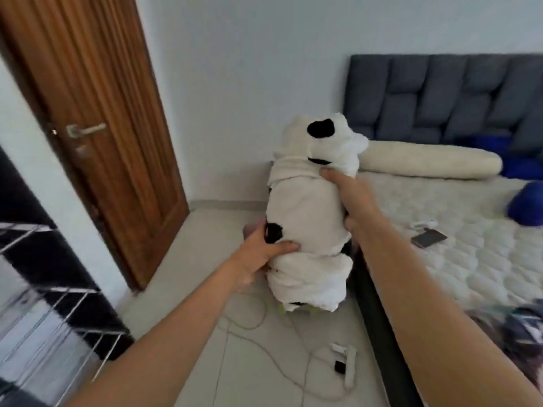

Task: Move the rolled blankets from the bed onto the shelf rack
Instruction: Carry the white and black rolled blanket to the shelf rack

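A rolled white blanket with black spots [308, 210] is held upright in the air over the floor, just left of the bed [470, 251]. My left hand [261, 254] grips its lower left side. My right hand [349, 201] clasps its right side higher up. A cream rolled blanket [432, 160] lies across the bed by the headboard. Blue fabric [529, 207] sits at the bed's right edge. The wire shelf rack [55, 306] stands at the lower left, its rungs blurred.
A wooden door [97, 121] is shut at the left. A white power strip with cables [343, 365] lies on the tiled floor below the blanket. A phone [429, 237] rests on the mattress. Patterned cloth [517, 333] lies at the bed's near right corner.
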A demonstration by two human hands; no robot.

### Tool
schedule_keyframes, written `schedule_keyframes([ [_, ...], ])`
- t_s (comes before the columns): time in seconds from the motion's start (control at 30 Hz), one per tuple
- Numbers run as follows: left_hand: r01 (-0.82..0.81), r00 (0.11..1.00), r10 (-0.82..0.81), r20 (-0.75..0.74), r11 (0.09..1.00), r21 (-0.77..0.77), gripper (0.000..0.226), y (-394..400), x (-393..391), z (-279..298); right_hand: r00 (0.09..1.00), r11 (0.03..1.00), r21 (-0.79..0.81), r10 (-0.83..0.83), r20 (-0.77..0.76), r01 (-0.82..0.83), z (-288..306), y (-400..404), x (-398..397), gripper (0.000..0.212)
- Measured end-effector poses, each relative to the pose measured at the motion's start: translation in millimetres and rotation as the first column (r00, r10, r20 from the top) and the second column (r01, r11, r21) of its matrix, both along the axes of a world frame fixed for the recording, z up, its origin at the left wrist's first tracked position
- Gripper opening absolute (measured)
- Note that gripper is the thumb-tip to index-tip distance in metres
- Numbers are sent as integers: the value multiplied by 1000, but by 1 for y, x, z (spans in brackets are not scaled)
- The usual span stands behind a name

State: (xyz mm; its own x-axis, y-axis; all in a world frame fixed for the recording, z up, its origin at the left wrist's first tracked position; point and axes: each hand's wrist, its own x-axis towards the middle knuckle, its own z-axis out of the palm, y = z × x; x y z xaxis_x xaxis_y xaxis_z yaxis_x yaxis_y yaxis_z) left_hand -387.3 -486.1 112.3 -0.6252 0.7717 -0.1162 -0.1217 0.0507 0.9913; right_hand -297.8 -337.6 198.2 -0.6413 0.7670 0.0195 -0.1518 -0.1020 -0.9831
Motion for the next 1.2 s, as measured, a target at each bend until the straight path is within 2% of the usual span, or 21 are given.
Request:
schedule_keyframes([
  [0.17, -362, 932, 362, -2, 930, 62, 71, -100, -69, 1, 945, 945, 29, 327, -6, -326, -2, -75, -131, 38],
  [0.27, -545, 838, 546, 9, 835, 73, 79, -153, -102, -2, 858, 858, 36, 513, -15, -513, -8, -124, -202, 35],
  [0.37, -694, 719, 692, 58, 712, 103, 73, -194, -134, -10, 752, 750, 78, 659, 0, -657, -14, -171, -266, 45],
  [0.5, -845, 535, 837, 115, 527, 96, 70, -229, -165, -15, 580, 563, 231, 814, 10, -794, -24, -227, -332, 47],
  [0.6, -918, 396, 907, 142, 391, 65, 75, -249, -181, -18, 462, 418, 289, 881, 101, -861, -32, -269, -369, 71],
  [0.67, -949, 314, 937, 153, 311, 45, 70, -264, -191, -22, 392, 322, 333, 904, 169, -886, -39, -297, -390, 82],
  [0.8, -984, 179, 972, 153, 179, 17, 77, -300, -221, -27, 275, 118, 489, 924, 265, -864, -49, -349, -426, 80],
  [0.9, -991, 132, 983, 130, 129, 34, 69, -327, -250, -21, 252, 62, 516, 918, 307, -854, -54, -382, -460, 79],
  [0.97, -991, 130, 984, 122, 124, 54, 60, -345, -272, -15, 283, 83, 524, 907, 313, -848, -52, -401, -483, 80],
  [1.07, -984, 163, 980, 116, 154, 86, 51, -367, -307, -2, 347, 143, 534, 888, 303, -833, -42, -422, -518, 80],
  [1.2, -981, 187, 974, 126, 179, 74, 52, -384, -343, 10, 338, 110, 536, 875, 348, -837, -33, -441, -554, 84],
])
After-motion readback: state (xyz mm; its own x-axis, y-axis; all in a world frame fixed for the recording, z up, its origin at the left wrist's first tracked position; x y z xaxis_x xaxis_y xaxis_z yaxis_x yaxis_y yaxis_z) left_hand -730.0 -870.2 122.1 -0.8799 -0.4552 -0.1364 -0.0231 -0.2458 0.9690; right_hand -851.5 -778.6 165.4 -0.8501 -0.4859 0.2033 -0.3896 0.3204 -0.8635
